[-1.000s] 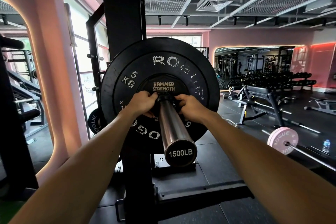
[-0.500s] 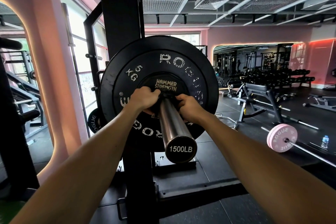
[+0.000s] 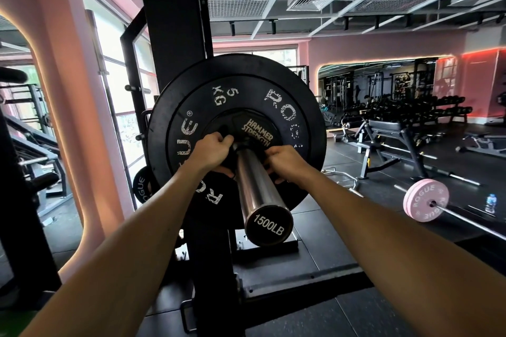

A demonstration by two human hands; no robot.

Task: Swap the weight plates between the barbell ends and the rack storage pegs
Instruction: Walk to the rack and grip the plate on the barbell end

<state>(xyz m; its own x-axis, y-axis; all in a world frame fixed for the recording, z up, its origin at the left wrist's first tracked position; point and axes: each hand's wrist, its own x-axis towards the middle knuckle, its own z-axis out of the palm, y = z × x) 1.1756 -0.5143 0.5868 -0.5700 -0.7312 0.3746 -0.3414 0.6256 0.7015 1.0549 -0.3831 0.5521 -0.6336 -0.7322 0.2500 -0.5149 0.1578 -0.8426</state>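
Rogue 5 kg bumper plate (image 3: 191, 107) sits flat behind both sets of fingers, seated far along the barbell sleeve (image 3: 254, 194). In front, the small Hammer Strength plate (image 3: 254, 128) is gripped by left hand (image 3: 212, 152) and right hand (image 3: 284, 163), fingers curled round its edges either side of the sleeve, probably to slide it.

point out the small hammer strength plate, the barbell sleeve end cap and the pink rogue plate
small Hammer Strength plate (image 3: 256, 128): head view, on its printed face above the sleeve.
barbell sleeve end cap (image 3: 269, 226): head view, on the 1500LB marking.
pink Rogue plate (image 3: 421, 201): head view, on its lettered face, left of the hub.
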